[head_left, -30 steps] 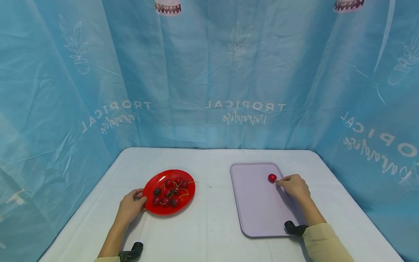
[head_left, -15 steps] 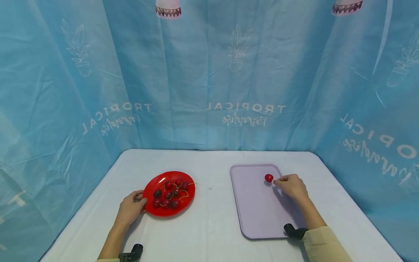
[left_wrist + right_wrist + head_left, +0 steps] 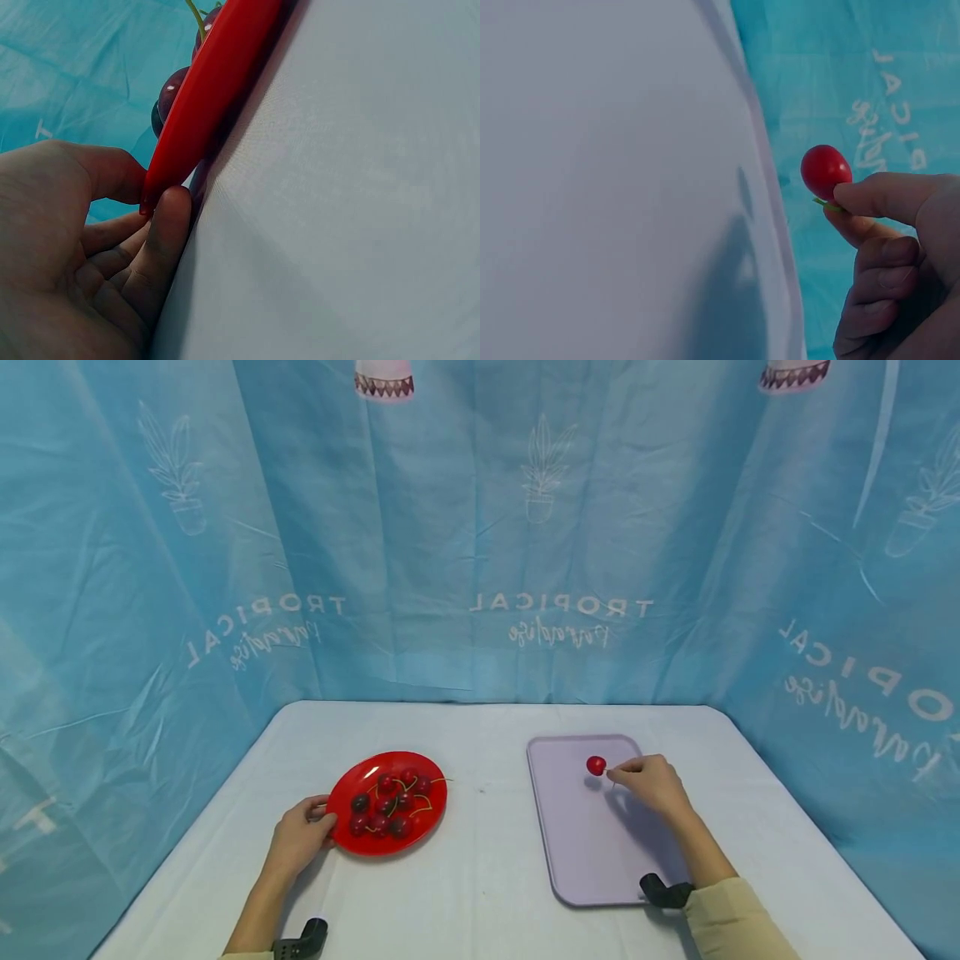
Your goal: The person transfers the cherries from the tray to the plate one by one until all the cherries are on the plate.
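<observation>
At the left of the head view my left hand (image 3: 295, 833) pinches the rim of a red plate (image 3: 360, 777). The left wrist view has the thumb on one face of the plate (image 3: 202, 105) and fingers on the other. Several dark red cherries (image 3: 381, 823) with green stems lie on the plate. Between thumb and forefinger, my right hand (image 3: 654, 783) pinches a bright red cherry (image 3: 596, 765) at its stem end. That cherry (image 3: 826, 172) hangs above a pale purple tray (image 3: 592, 852), apart from its surface. A bit of green stem shows beside the fingertips.
Plate and tray rest on a white-covered table (image 3: 480, 860), with a gap between them. Blue printed curtains (image 3: 480, 527) enclose the table at the back and sides. A black strapped device (image 3: 664, 891) is on the right wrist, another (image 3: 302, 939) on the left.
My right hand has carried the red cherry leftward over the tray, from near its right edge toward its middle. The left hand and the plate stay in place.
</observation>
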### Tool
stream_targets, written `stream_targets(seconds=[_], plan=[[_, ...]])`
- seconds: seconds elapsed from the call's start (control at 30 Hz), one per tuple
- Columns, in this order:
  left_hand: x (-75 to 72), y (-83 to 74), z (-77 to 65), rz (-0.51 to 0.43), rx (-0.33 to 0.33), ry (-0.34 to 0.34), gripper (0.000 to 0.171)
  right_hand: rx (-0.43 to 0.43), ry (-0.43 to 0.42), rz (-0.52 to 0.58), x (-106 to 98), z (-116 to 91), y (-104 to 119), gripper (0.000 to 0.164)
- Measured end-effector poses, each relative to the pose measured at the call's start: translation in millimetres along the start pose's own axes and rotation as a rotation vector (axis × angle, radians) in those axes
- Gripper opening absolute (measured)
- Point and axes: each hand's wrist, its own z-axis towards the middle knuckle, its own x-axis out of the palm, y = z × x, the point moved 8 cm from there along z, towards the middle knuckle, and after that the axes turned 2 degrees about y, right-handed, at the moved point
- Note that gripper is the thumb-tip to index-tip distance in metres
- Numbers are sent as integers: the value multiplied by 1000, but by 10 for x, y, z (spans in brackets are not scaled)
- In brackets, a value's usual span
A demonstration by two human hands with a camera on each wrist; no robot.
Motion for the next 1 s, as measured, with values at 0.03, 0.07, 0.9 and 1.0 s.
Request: stream_targets(seconds=[0.03, 0.07, 0.9, 1.0], plan=[[0, -1, 0, 1, 0, -1, 48, -4, 4, 11, 11, -5, 32, 30], [0, -1, 0, 0, 1, -1, 48, -10, 6, 21, 21, -9, 66, 30], [4, 26, 8, 22, 19, 0, 48, -199, 1, 41, 301, -93, 656, 16], [-6, 13, 11, 24, 22, -3, 48, -203, 4, 50, 347, -88, 727, 16]])
